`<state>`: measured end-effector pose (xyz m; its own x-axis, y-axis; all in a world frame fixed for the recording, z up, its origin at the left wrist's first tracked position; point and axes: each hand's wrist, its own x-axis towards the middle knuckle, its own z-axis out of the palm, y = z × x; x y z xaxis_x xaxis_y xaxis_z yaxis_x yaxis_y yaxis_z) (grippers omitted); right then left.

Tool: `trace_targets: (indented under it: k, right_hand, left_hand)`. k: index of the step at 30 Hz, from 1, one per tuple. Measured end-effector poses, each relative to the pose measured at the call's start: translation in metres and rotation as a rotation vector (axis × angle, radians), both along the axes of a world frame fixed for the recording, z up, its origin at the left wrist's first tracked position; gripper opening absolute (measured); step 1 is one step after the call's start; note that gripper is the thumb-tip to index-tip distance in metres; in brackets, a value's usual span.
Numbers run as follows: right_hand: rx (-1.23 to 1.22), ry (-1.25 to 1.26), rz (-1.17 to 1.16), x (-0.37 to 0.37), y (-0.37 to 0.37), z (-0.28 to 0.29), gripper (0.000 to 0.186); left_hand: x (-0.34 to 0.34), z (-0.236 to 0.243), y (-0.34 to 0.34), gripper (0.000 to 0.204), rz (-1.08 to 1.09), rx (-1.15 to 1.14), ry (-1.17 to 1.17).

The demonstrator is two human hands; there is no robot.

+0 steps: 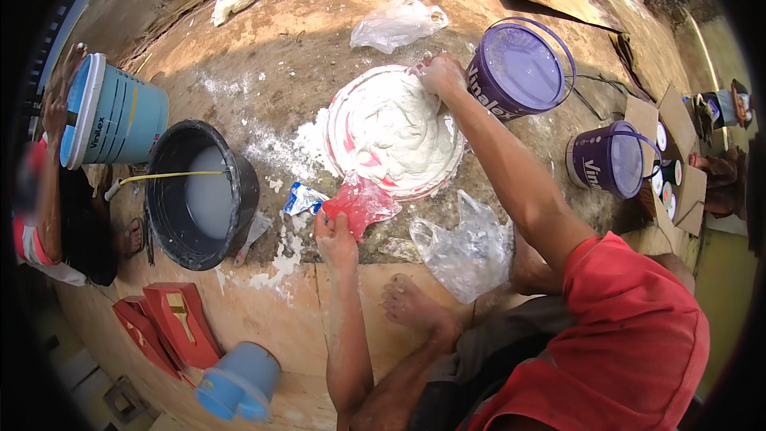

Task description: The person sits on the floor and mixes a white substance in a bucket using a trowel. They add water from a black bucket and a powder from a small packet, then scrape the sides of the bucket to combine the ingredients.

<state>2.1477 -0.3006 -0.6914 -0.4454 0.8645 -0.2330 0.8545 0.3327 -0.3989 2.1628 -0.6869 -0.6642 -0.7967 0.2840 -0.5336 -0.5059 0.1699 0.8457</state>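
Note:
A round red-and-white basin [329, 137] on the floor in front of me holds thick white paste [395, 124], swirled into a mound. My left hand [337, 241] is closed round a red plastic scraper [365, 206] smeared with white, at the basin's near edge. At the far right rim, my right hand [443, 76] has its fingers curled over the basin's edge, against the paste; the fingertips are partly hidden. A crumpled blue-and-white packet [303, 199] lies beside the scraper. Close to my foot is a clear plastic bag [467, 246].
Purple buckets [523, 72] stand on the right, near an open carton [686, 164]. To the left are a black bucket [163, 215] of cloudy liquid with a yellow stick and a light-blue bucket [124, 112], beside another person [48, 215]. Red trays [182, 323] lie near a blue pail [239, 379].

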Motion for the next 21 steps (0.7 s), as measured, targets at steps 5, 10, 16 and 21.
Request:
trace_targets:
  k: [5,10,16,21]
  right_hand:
    - [-0.008,-0.123,0.39,-0.041,0.019,0.008,0.044]
    - [0.022,-0.152,0.643,-0.078,0.007,0.012,0.048]
    - [-0.052,-0.17,0.864,-0.11,-0.001,0.016,0.044]
    - [-0.057,-0.179,1.107,-0.127,-0.029,0.011,0.037]
  left_hand:
    - [0.0,-0.002,0.002,0.03,0.022,0.028,-0.013]
    - [-0.002,-0.003,-0.002,0.029,0.033,0.017,-0.019]
    - [-0.002,-0.008,-0.007,0.029,0.028,-0.028,-0.009]
    - [0.002,-0.009,-0.005,0.033,0.042,0.006,0.019]
